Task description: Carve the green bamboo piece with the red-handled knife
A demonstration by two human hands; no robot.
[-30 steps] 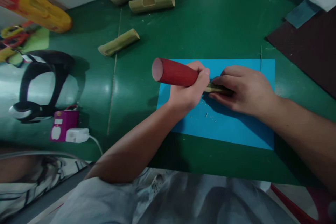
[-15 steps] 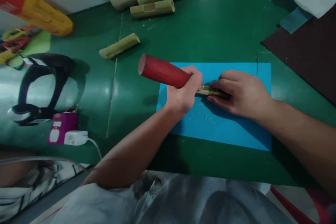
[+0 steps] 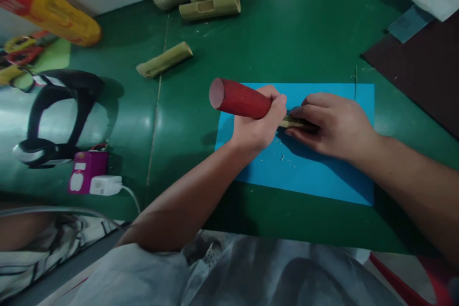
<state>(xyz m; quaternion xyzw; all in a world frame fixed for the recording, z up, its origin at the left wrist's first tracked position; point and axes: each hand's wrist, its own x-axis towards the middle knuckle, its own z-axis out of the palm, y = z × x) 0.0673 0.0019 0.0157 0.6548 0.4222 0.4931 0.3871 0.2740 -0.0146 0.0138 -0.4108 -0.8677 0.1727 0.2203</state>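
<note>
My left hand [image 3: 260,122] is closed round a thick red handle [image 3: 238,99] that points up and to the left; whatever is at its working end is hidden between my hands. My right hand [image 3: 335,124] presses its curled fingers down on a small greenish bamboo piece [image 3: 292,123] lying on a blue sheet [image 3: 319,172]. Both hands meet at the piece, near the sheet's upper middle. Small pale shavings [image 3: 283,157] lie on the sheet just below the hands.
Several cut bamboo tubes [image 3: 210,6] lie at the table's far edge, one more [image 3: 165,60] nearer. Left: black headset [image 3: 53,119], purple box [image 3: 86,177], white charger [image 3: 106,184], yellow-red package [image 3: 53,14]. A dark board [image 3: 419,64] lies at right.
The red handle and my left hand drew back to the left half a second ago, then returned right against the bamboo piece. My right hand stayed on the piece.
</note>
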